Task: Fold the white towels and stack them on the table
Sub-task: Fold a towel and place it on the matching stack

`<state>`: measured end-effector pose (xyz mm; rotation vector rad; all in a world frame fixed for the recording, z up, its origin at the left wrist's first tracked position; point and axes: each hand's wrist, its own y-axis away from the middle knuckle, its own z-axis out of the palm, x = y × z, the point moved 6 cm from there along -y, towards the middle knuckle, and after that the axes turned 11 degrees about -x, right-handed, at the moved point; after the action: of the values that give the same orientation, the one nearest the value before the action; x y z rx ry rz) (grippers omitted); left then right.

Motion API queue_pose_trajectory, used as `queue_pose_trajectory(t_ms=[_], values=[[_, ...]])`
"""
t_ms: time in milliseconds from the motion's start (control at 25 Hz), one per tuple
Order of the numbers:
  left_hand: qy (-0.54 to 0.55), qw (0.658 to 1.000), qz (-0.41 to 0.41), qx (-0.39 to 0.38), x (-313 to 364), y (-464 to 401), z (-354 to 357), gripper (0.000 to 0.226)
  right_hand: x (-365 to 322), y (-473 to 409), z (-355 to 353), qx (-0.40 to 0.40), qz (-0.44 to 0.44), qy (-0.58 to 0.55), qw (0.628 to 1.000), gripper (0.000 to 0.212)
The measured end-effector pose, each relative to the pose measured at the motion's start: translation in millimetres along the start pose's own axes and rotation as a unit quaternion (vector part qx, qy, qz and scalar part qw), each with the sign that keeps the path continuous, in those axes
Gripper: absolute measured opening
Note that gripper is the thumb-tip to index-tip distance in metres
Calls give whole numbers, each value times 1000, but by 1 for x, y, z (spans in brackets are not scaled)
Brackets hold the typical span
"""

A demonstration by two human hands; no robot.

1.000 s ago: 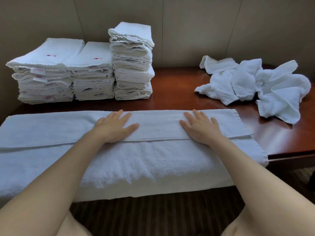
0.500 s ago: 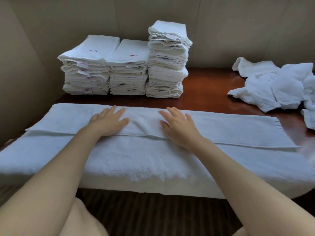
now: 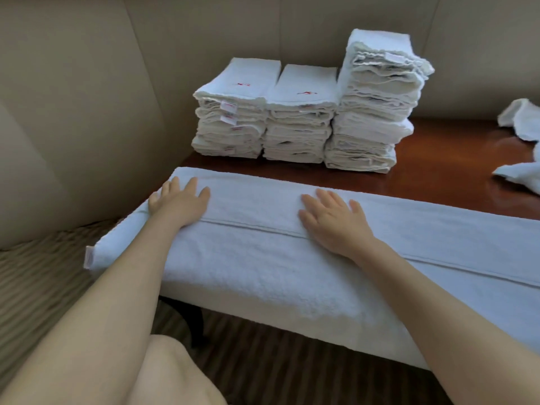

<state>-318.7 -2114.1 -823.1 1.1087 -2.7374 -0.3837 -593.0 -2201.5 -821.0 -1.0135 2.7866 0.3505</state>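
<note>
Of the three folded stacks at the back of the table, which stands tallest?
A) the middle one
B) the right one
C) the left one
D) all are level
B: the right stack rises well above the left stack and the middle stack, whose tops sit about level.

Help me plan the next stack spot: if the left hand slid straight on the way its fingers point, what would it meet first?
Probably the leftmost towel stack. The left hand lies flat on the long towel, fingers aimed up and slightly right, with bare table between; depth is uncertain.
</note>
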Motion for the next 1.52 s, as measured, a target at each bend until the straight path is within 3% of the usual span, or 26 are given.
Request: queue_pose_trajectory(t_ms=[120,240,320,440,720,840,920,1000,1080,1160,1240,1400,1520], values=[[7,1000,27,-12,-2,-12,-6,57,6,-1,-4,-13,13,9,1000,49],[-28,999,12,12,2,-12,-13,56,28,0,-8,-9,84,19,996,55],[-46,998,48,22,22,-4,-11,58,41,-2,-7,-27,111,16,993,59],[-28,992,115,-39,49,-3,5,65,50,-10,-7,-35,110,13,993,62],[-33,985,169,5,49,-48,-7,57,54,-26,-12,-1,101,-8,995,62],[19,976,174,130,40,-23,-20,45,39,-4,-30,128,8,7,992,49],[30,934,272,230,44,22,-25,28,8,20,-38,147,-137,-4,980,30],[50,888,418,183,51,70,-18,12,-31,44,-29,74,-244,-43,966,15],[54,881,467,59,50,106,-7,8,-60,62,-10,-5,-281,-62,958,16],[63,891,449,-29,42,124,-2,4,-69,70,0,-6,-276,-61,959,19],[55,903,422,-64,34,137,-1,7,-72,76,0,22,-265,-25,964,22],[-81,913,395,-61,29,158,6,29,-84,88,4,26,-271,58,960,30],[-120,915,383,-45,30,163,10,36,-93,91,6,20,-257,50,965,20]])
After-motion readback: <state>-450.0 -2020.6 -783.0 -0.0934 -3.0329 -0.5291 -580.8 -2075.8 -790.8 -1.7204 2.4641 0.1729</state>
